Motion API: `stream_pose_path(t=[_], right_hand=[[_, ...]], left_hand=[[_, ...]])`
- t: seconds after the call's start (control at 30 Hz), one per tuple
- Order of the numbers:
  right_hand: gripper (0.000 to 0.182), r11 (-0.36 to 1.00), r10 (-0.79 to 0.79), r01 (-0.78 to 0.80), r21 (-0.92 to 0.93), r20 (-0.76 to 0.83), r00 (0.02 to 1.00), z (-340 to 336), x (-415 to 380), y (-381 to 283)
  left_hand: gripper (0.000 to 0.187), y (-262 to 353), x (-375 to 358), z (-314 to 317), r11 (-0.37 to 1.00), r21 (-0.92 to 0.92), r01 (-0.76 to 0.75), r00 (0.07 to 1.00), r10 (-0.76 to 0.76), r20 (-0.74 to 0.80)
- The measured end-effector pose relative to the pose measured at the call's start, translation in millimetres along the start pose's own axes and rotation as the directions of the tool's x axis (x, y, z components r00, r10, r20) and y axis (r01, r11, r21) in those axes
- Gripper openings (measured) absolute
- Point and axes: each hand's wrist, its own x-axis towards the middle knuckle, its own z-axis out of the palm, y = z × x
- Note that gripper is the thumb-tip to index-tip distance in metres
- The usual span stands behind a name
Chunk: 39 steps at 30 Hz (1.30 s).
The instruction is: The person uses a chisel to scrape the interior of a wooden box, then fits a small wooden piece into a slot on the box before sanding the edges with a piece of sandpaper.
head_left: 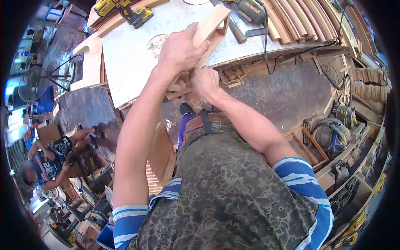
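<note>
- Head view: the counter [133, 62], a pale board with a rough front edge, was seen to fill the upper middle of the picture, with the floor beneath it.
- A stack of curved wooden slats [300, 18] was laid across the far right of the counter.
- A wooden frame piece [210, 27], made of light boards joined at a corner, was held tilted over the counter's near edge, its lower end reaching down between the two hands.
- A person in a dark printed shirt [50, 160] was seen crouched on the floor well to the left, apart from the work.
- A standing fan [31, 83] was placed at the left edge, beyond the counter.
- The left hand [180, 49] was laid over the frame piece from above, its grip closed around the board with the thumb stretched along the top.
- The right hand [204, 81] was clenched just below the left, touching the lower end of the frame piece; what its closed grip held could not be told.
- A yellow cordless drill [125, 10] was lying at the far left corner of the counter.
- A dark corded power tool [252, 8] was lying near the slats, its cable hanging over the counter's edge.
</note>
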Motion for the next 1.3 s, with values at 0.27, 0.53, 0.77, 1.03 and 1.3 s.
stream_pose_path(t=[0.27, 0.53, 0.77, 1.03, 1.3], right_hand=[[0.053, 0.988, 0.119, -0.116, 0.102, -0.028, 0.992, -27.8, -4.5, 6.0], [0.06, 0.981, 0.138, -0.137, 0.14, 0.001, 0.99, -45.6, 12.0, 21.3], [0.057, 0.998, 0.057, -0.057, -0.002, 0.101, 0.993, -40.8, 12.7, 17.2], [0.031, 0.999, 0.011, -0.007, -0.037, 0.101, 0.995, -29.3, -11.7, -8.5], [0.058, 0.984, 0.172, -0.173, -0.048, -0.027, 0.985, -47.1, 64.1, 59.2]], left_hand=[[0.072, -6.0, 4.3, -6.1, 1.0, -0.031, 0.005, 1.0, -0.004, 0.013], [0.072, -13.9, 7.9, -11.1, 0.999, -0.035, 0.019, 1.0, -0.019, 0.008], [0.068, -11.0, 7.3, -8.2, 0.999, -0.045, 0.031, 0.999, -0.03, 0.015], [0.069, -12.7, 8.5, -8.5, 0.999, -0.038, 0.024, 1.0, -0.024, 0.006], [0.073, -17.1, 10.8, -11.6, 0.998, -0.059, 0.031, 0.999, -0.03, 0.029]])
